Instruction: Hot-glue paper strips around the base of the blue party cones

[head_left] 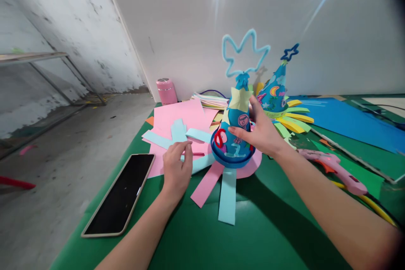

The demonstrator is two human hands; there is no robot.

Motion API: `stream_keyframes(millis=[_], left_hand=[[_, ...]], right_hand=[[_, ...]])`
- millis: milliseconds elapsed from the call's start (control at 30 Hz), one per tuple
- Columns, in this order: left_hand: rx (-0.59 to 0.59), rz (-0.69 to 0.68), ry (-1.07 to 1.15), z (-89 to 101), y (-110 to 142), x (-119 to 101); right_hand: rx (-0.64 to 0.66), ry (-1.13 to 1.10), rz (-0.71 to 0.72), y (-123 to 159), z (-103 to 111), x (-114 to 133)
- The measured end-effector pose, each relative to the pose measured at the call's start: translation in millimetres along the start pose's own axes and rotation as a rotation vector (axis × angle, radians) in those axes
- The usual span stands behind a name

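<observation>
A blue cone party hat (236,133) stands on the green table (253,228), topped by a light blue pipe-cleaner shape (243,52) and ringed by pink and light blue paper strips (227,194). My right hand (261,133) wraps its fingers against the hat's right side and holds it. My left hand (177,168) lies to the hat's left, its fingers pinched on a light blue paper strip (198,135) over pink paper sheets (183,120).
A tablet (122,194) with a dark screen lies at the table's left edge. A second decorated hat (276,90) with yellow and green strips stands behind. A pink glue gun (332,166) lies right, blue sheet (348,120) beyond, pink bottle (166,91) at back.
</observation>
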State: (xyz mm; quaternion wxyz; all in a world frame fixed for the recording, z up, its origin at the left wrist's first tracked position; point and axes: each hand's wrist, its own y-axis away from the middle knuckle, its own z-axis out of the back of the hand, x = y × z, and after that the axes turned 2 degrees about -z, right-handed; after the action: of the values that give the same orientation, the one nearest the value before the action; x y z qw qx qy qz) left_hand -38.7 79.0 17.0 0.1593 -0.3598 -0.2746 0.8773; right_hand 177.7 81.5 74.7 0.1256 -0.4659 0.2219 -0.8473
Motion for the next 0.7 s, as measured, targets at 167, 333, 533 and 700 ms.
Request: stream_keyframes(millis=[167, 333, 533, 700], left_hand=[[-0.076, 0.021, 0.019, 3.6, -3.3, 4.0], [0.001, -0.091, 0.054, 5.3, -1.4, -6.1], [0.309, -0.336, 0.118, 9.9, 8.0, -25.0], [0.57, -0.498, 0.002, 18.3, 23.3, -28.6]], right_hand=[[-0.057, 0.2, -0.005, 19.3, 3.8, 17.6], [-0.167, 0.434, -0.018, 32.5, -2.6, 24.5], [-0.217, 0.496, -0.076, 38.9, -9.7, 16.9], [-0.168, 0.317, -0.079, 55.5, -0.3, 11.1]])
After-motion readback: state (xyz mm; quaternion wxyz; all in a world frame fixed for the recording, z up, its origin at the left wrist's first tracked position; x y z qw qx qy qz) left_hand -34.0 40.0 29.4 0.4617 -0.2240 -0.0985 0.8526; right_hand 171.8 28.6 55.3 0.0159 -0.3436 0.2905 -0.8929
